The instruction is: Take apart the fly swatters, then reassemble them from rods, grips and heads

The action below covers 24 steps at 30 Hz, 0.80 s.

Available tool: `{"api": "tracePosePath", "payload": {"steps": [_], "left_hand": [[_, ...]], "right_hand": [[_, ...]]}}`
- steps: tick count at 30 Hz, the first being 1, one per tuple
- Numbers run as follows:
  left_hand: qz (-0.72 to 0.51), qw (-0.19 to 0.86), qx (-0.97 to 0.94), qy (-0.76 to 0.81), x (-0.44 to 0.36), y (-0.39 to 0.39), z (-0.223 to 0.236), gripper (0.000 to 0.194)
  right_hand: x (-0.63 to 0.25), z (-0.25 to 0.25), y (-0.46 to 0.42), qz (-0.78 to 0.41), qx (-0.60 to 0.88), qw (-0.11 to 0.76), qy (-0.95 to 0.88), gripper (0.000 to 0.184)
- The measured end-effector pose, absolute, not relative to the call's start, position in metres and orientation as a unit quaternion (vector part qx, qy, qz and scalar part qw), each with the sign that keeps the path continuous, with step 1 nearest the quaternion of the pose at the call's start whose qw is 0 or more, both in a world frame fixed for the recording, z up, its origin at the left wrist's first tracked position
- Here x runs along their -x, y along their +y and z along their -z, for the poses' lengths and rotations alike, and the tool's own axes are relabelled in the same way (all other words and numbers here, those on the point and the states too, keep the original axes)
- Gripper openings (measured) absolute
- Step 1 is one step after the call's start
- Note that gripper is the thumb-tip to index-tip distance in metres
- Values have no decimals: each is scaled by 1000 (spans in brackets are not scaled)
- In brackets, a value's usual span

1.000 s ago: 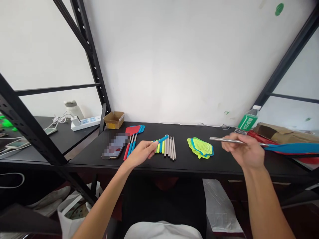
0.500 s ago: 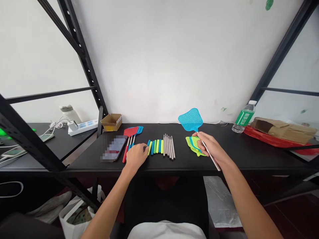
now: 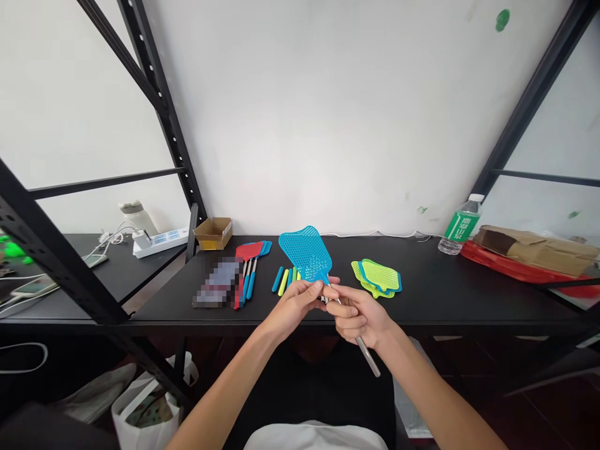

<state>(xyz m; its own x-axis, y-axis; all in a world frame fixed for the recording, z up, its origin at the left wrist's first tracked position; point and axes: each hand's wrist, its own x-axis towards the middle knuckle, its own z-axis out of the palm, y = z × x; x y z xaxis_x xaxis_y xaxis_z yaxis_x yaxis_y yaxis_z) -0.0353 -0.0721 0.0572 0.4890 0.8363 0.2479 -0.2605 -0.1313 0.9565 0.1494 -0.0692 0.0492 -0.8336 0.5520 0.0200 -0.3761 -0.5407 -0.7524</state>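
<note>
A blue fly swatter (image 3: 307, 253) with a perforated head and a thin metal rod is held up in front of me, tilted to the left. My left hand (image 3: 302, 300) pinches it at the neck of the head. Around the rod just below, the fingers of my right hand (image 3: 359, 312) are wrapped; the rod's bare end pokes out beneath. Behind the swatter lies a row of blue, green and yellow handle grips (image 3: 280, 281), partly covered, and the metal rods beside them are mostly hidden. Yellow-green and blue swatter heads (image 3: 380, 277) are stacked to the right.
Red and blue swatters (image 3: 249, 251) lie on the left of the black table (image 3: 431, 294), beside a blurred phone (image 3: 216, 284). A small cardboard box (image 3: 213, 234) stands behind. At the right are a water bottle (image 3: 462, 225) and a red-and-brown package (image 3: 529, 250).
My right hand has brought the blue swatter leftward to the middle. My left hand has left the row of grips and now holds the swatter's neck.
</note>
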Motion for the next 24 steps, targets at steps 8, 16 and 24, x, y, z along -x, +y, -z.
{"api": "tracePosePath", "payload": {"steps": [8, 16, 24], "left_hand": [[-507, 683, -497, 169, 28, -73, -49, 32], [-576, 655, -444, 204, 17, -76, -44, 35], [-676, 605, -338, 251, 9, -76, -41, 25]], "right_hand": [[-139, -40, -69, -886, 62, 269, -373, 26], [-133, -46, -74, -816, 163, 352, -429, 25], [-120, -42, -76, -649, 263, 435, -566, 32]]}}
